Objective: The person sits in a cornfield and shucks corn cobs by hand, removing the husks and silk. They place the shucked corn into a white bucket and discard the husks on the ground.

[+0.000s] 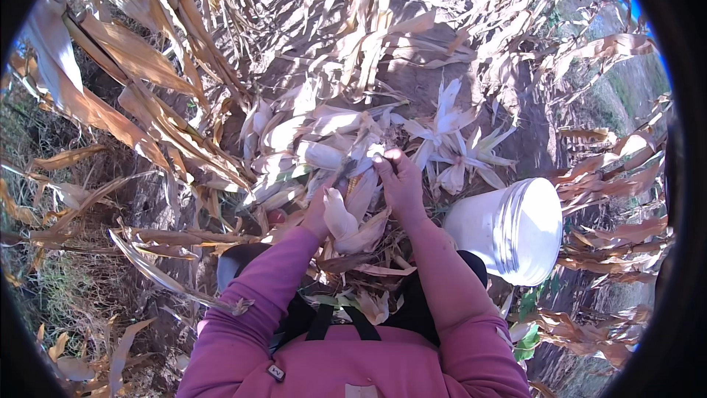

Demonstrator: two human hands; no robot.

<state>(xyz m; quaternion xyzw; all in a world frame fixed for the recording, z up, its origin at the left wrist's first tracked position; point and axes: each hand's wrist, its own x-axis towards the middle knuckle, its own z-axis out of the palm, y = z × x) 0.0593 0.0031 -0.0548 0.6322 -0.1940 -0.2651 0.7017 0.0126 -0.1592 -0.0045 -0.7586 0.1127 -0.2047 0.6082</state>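
Note:
Both hands meet over a heap of corn ears in dry husks (pixel 320 155). My left hand (pixel 317 213) holds a corn ear (pixel 353 183) whose pale husk is partly peeled back, showing some yellow kernels. Loose husk leaves (pixel 362 235) hang from it toward my lap. My right hand (pixel 402 180) is at the ear's upper end, with thumb and forefinger pinching the husk there. The far fingers of my left hand are hidden behind the ear and husk.
A white plastic bucket (pixel 475 227) lies tilted on the right, beside my knee. Opened empty husks (pixel 442 138) lie beyond my right hand. Dry corn stalks (pixel 165 89) lean in from the left, and more dry leaves (pixel 613 177) stand at the far right.

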